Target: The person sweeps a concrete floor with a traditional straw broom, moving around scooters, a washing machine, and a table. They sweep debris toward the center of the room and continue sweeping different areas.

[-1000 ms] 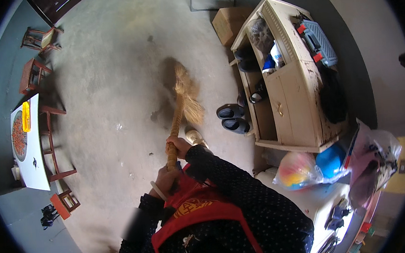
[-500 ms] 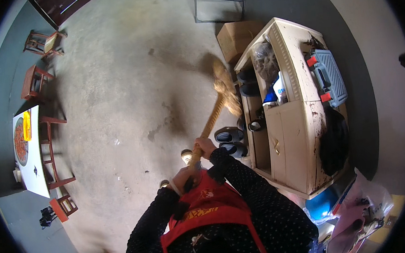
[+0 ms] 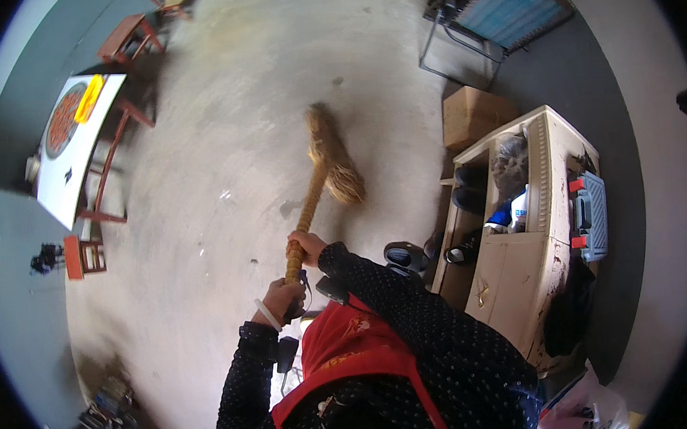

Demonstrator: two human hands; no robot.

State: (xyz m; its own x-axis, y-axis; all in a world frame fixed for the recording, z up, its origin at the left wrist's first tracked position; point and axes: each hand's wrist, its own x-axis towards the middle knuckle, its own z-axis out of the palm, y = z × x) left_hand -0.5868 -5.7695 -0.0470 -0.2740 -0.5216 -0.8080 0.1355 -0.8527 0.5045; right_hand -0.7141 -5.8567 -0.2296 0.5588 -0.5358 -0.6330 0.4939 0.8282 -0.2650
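Observation:
A straw broom (image 3: 329, 155) reaches out in front of me, its tan bristle head over the concrete floor (image 3: 217, 144). Both of my hands are wrapped round its bound handle. My left hand (image 3: 282, 300), with a white band at the wrist, grips the lower end near my body. Higher up the handle, my right hand (image 3: 306, 247) closes round it. My sleeves are black with white dots, and a red apron (image 3: 353, 335) covers my front.
On the right stands a worn cream cabinet (image 3: 509, 270) with shoes on its shelves and a grey toolbox (image 3: 591, 215) on top. Beyond it are a cardboard box (image 3: 473, 115) and a folding chair (image 3: 513, 7). To the left are a white table (image 3: 74, 171) and wooden stools (image 3: 124, 38).
The broom head has swung to the left, away from the cabinet, and both hands have moved left with the handle. My view has turned, so the room's furniture appears shifted.

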